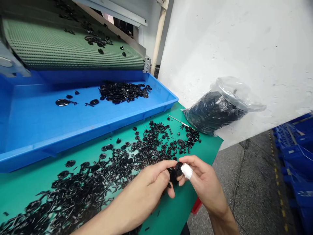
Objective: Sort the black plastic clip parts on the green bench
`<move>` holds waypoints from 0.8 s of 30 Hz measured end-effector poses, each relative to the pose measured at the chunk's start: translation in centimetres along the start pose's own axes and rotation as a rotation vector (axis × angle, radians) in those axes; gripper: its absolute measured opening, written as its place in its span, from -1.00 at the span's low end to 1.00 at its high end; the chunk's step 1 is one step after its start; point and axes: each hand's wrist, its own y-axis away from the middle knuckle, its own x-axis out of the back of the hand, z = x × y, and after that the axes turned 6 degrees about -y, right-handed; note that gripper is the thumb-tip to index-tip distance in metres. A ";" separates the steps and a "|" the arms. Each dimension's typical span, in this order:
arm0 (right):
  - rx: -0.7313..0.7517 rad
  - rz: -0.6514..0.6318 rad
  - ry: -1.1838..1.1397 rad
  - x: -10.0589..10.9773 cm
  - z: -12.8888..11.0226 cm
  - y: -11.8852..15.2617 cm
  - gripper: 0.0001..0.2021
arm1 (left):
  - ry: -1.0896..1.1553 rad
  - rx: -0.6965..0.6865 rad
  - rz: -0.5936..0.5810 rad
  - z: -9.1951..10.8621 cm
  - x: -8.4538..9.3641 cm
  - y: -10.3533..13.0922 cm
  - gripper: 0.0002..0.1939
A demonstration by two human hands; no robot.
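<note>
Head cam's the only view here, and both hands are busy close together over the green tabletop (176,209), near its right edge. The left hand (153,181) has a dark piece (172,175) gripped between thumb and fingers, and the right hand (204,179) is pinching a round black part (179,168) right up against it. Can't really tell if those two are joined or just touching, fingers cover too much. There's a white wrap (187,171) on the right thumb, btw. Just past the hands there's a big messy spread of small black bits (132,160), running down to the lower left, with a thin metal rod (176,120) lying at its far end by a clear plastic bag (212,112) stuffed with dark pieces, leaning on the white wall (234,42). Behind the spread sits a blue tray (97,133) with a heap of black parts (124,92) toward its right side, and above that a green conveyor belt (70,54) carrying a few more.
</note>
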 end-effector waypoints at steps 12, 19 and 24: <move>0.394 0.076 0.455 -2.4 1.1 -1.9 -0.70 | 0.478 0.081 0.303 -1.4 1.0 -2.4 -0.74; 0.070 -0.032 0.997 3.0 0.2 -8.1 -0.70 | 0.731 0.096 0.527 0.4 1.5 -2.6 -0.90; 0.048 -0.091 0.938 3.1 0.0 -9.6 -0.78 | 0.740 0.087 0.575 -0.1 1.8 -2.6 -0.92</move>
